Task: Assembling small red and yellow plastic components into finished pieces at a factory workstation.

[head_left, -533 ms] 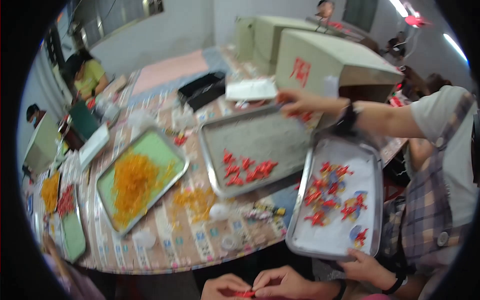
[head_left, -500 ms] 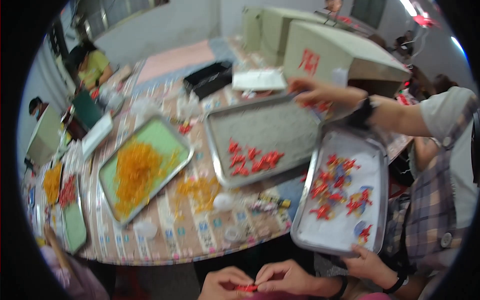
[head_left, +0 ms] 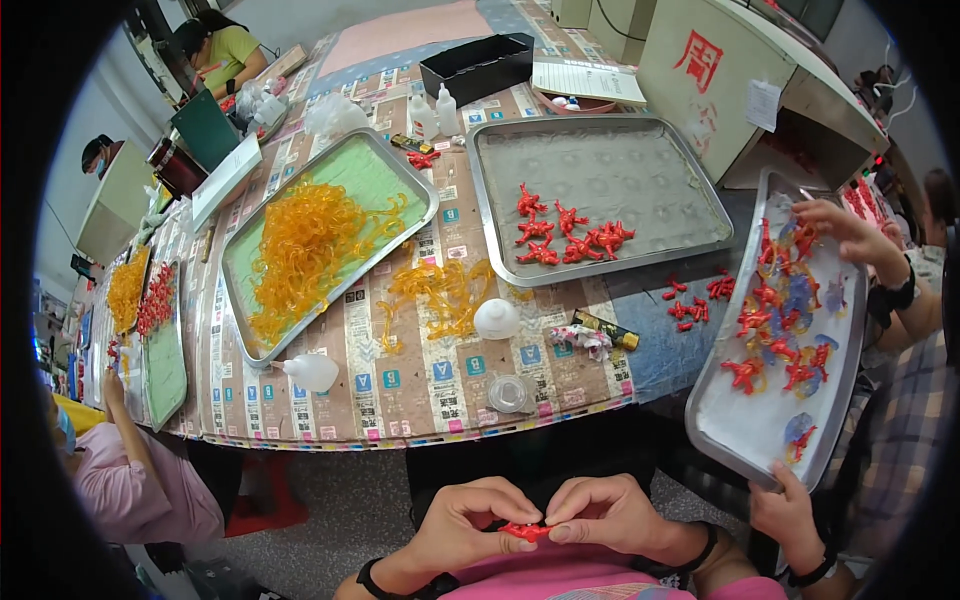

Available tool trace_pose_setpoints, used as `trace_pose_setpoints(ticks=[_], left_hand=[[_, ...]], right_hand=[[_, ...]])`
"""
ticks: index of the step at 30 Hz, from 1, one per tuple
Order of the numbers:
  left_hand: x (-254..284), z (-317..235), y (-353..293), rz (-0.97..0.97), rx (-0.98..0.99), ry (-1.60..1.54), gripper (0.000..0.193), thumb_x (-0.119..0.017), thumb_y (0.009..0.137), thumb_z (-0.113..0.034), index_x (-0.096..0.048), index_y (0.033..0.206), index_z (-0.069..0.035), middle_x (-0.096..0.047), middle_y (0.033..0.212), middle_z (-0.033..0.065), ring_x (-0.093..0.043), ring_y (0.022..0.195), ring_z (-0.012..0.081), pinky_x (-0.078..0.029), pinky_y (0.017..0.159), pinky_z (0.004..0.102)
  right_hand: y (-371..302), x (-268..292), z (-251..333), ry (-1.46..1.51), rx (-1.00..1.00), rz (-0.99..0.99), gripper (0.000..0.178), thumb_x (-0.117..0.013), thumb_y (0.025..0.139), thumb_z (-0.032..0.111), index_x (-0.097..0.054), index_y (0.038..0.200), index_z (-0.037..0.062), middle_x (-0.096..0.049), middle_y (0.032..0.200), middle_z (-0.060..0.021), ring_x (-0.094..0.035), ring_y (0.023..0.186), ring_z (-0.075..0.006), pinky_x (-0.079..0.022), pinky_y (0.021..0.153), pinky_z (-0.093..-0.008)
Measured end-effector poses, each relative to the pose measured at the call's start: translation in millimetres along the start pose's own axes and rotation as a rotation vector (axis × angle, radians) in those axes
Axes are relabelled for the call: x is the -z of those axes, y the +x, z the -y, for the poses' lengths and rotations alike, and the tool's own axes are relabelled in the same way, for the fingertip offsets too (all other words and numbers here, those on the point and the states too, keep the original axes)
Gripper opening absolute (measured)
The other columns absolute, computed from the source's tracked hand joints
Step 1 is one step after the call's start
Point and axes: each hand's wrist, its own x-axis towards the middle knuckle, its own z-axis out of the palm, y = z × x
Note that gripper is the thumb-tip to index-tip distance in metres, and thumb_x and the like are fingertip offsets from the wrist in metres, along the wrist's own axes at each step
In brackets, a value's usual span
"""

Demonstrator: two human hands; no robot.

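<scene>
Low in front of my lap, a small red plastic figure (head_left: 524, 531) is pinched between the fingertips of both hands. My left hand (head_left: 468, 522) grips its left end, with thumb and forefinger closed. The other end is between the closed fingertips of my right hand (head_left: 608, 512). Much of the piece is covered by the fingers. Farther off on the table, similar red figures (head_left: 581, 248) lie at the front of a large metal tray (head_left: 620, 165) lined in grey.
A co-worker at right holds a metal tray (head_left: 735, 430) of red figures with clear parts. A green-lined tray (head_left: 362, 172) bears orange curly strips (head_left: 310, 245). White bottles (head_left: 497, 319), a round clear lid (head_left: 510, 393) and loose red bits (head_left: 690, 308) lie on the table.
My view has shifted, so the table sits higher and my hands show more fully. Both hands keep their pinch. The co-worker's tray is farther right, and that person's upper hand has come down to it.
</scene>
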Motion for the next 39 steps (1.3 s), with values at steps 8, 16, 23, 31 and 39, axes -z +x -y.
trace_pose_setpoints(ticks=[8,16,23,31,39], left_hand=[[-2,1,0,0.007,-0.011,-0.031,0.026,-0.077,0.068,0.005,-0.069,0.091,-0.002,-0.063,0.097,0.0101,-0.061,0.091,0.0164,-0.049,0.083,0.0271],[4,2,3,0.008,-0.170,0.089,0.025,-0.076,0.068,0.006,-0.069,0.092,0.000,-0.061,0.099,0.0138,-0.061,0.091,0.0194,-0.052,0.082,0.0296],[4,-5,2,-0.032,-0.226,0.246,0.024,-0.071,0.069,0.006,-0.070,0.091,-0.003,-0.064,0.100,0.0099,-0.062,0.092,0.0185,-0.049,0.082,0.0284],[0,-8,9,-0.006,-0.099,-0.037,0.025,-0.068,0.075,0.008,-0.065,0.098,0.000,-0.060,0.102,0.0098,-0.060,0.095,0.0165,-0.049,0.084,0.0270],[3,4,11,0.002,0.115,-0.293,0.024,-0.068,0.077,0.006,-0.061,0.100,0.002,-0.059,0.100,0.0123,-0.061,0.090,0.0180,-0.050,0.081,0.0286]], right_hand=[[-2,0,6,-0.061,0.020,0.000,0.013,-0.070,0.079,0.001,-0.068,0.092,0.0002,-0.064,0.092,-0.0087,-0.061,0.084,-0.0125,-0.048,0.073,-0.0225],[5,2,31,-0.463,0.224,0.049,0.027,-0.073,0.075,0.003,-0.068,0.102,0.0038,-0.064,0.091,-0.0097,-0.062,0.079,-0.0140,-0.049,0.070,-0.0237],[9,18,49,-0.614,0.799,-0.730,0.018,-0.069,0.076,0.000,-0.062,0.093,-0.0027,-0.053,0.081,-0.0109,-0.055,0.063,-0.0144,-0.044,0.057,-0.0243],[15,6,33,-0.723,0.462,-0.065,0.030,-0.076,0.072,0.006,-0.068,0.101,0.0045,-0.063,0.091,-0.0085,-0.059,0.074,-0.0168,-0.048,0.065,-0.0268],[17,9,28,-0.518,0.147,-0.056,0.020,-0.069,0.081,0.007,-0.067,0.100,0.0020,-0.062,0.091,-0.0082,-0.060,0.079,-0.0132,-0.048,0.067,-0.0240]])
